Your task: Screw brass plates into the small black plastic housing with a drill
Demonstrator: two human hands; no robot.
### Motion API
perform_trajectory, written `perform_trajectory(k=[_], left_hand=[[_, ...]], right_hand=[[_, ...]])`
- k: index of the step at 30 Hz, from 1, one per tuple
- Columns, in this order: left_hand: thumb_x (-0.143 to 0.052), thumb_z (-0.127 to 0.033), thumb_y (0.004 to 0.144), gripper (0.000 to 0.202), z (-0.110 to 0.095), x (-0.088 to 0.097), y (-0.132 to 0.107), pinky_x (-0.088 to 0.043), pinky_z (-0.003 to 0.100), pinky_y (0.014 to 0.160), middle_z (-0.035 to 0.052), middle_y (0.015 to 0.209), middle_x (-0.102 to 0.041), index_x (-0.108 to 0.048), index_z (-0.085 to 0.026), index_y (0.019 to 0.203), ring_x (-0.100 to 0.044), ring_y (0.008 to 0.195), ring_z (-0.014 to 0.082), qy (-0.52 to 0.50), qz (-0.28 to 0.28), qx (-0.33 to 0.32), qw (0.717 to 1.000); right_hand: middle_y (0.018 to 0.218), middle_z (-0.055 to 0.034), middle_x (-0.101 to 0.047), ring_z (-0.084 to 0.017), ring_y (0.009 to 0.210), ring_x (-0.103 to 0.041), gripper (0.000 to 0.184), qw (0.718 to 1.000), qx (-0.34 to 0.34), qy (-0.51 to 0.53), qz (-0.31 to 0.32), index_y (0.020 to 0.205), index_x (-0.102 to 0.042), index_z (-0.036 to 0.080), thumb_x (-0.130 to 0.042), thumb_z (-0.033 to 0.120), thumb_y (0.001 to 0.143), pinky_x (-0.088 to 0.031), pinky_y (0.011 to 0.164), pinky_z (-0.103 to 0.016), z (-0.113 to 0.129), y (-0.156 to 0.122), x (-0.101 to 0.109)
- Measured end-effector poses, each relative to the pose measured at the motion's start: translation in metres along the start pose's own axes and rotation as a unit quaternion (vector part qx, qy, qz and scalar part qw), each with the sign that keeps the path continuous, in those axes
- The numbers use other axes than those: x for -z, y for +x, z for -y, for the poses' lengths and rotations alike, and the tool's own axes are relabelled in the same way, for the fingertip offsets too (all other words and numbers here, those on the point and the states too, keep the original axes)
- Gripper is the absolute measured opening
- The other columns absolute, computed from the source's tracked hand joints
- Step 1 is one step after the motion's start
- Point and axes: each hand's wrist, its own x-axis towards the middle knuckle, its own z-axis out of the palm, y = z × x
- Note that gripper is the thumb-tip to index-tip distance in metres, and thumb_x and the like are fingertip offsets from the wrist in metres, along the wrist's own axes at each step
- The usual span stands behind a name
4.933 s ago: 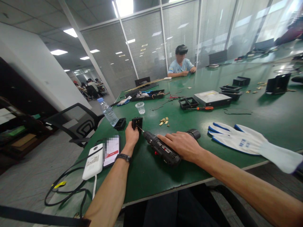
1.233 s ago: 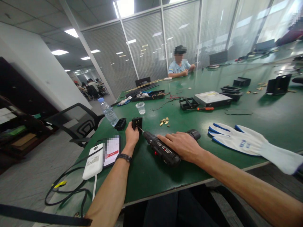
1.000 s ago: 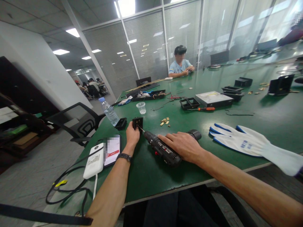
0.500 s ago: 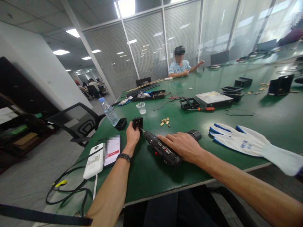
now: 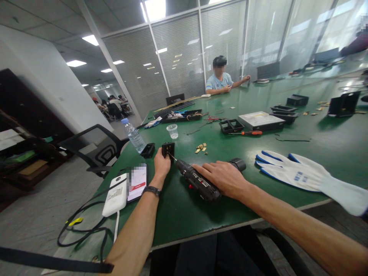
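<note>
My left hand [image 5: 161, 165] is closed around a small black plastic box [image 5: 168, 148], held up on its side with its inner face toward the drill. Tiny brass-coloured bits show inside the box. My right hand [image 5: 221, 177] grips a black cordless drill [image 5: 198, 182], which lies on its side with its bit pointing left. The bit's tip reaches the box; whether it sits in a screw is too small to tell. Several brass pieces [image 5: 201, 147] lie on the table just beyond the drill. A second black box [image 5: 147, 150] stands left of my left hand.
On the green table [image 5: 184, 218] are a water bottle [image 5: 133, 136], a plastic cup [image 5: 172, 131], a phone [image 5: 139, 188], a white power bank [image 5: 115, 195] with cables, a white glove [image 5: 296, 172], an orange-handled screwdriver [image 5: 251, 133] and black trays [image 5: 231, 126]. A person [image 5: 220, 78] sits across.
The whole view has shifted very slightly. Both hands, the drill and the black box keep the same places relative to each other.
</note>
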Motion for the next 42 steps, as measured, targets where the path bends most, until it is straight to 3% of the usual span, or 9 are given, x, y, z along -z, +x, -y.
perform_trajectory(k=[32, 42], left_hand=[[-0.056, -0.011, 0.081, 0.022, 0.0008, 0.0007, -0.0002, -0.049, 0.031, 0.083, 0.0079, 0.097, -0.069, -0.062, -0.016, 0.101, -0.065, 0.09, 0.0223, 0.008, 0.002, -0.001, 1.0], [-0.056, -0.011, 0.081, 0.025, 0.0007, 0.0002, -0.0006, -0.048, 0.033, 0.086, 0.0092, 0.1, -0.07, -0.063, -0.016, 0.104, -0.065, 0.093, 0.023, 0.011, 0.0, -0.004, 1.0]], right_hand=[[0.103, -0.004, -0.063, -0.022, 0.084, -0.062, 0.067, 1.0, 0.0, -0.005, -0.005, 0.146, -0.03, 0.019, -0.059, 0.018, 0.086, -0.04, 0.069, -0.035, -0.0006, 0.0009, -0.0041], [0.102, -0.0046, -0.064, -0.021, 0.082, -0.063, 0.061, 1.0, -0.003, -0.004, -0.009, 0.145, -0.032, 0.021, -0.055, 0.018, 0.089, -0.038, 0.068, -0.034, 0.0, -0.0002, -0.0045]])
